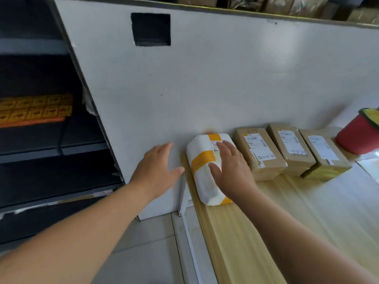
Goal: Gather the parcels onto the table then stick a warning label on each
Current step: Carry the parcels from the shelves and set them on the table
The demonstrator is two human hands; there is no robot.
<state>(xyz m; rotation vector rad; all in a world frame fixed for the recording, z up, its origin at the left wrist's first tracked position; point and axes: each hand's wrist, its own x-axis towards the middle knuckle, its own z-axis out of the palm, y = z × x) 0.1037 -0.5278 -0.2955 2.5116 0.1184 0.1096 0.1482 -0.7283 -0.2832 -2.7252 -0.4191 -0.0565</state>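
A white parcel [205, 177] wrapped with orange tape lies at the left end of the pale wooden table [266, 212], against the white panel. My right hand [229, 167] rests flat on top of it, fingers spread, not gripping. My left hand [158, 167] hovers open just left of the parcel, beside the table's edge, holding nothing. Three brown cardboard parcels [260, 152] [291, 150] [324, 154] with white shipping labels stand in a row to the right. A sheet of yellow-and-orange warning labels [34, 109] lies on a dark shelf at far left.
A white panel [205, 78] rises behind the table. Dark shelving [41, 160] stands to the left. A red round container [359, 134] with a green-yellow rim sits at the right. White paper [369, 167] lies near it. Brown boxes [297, 5] line the top.
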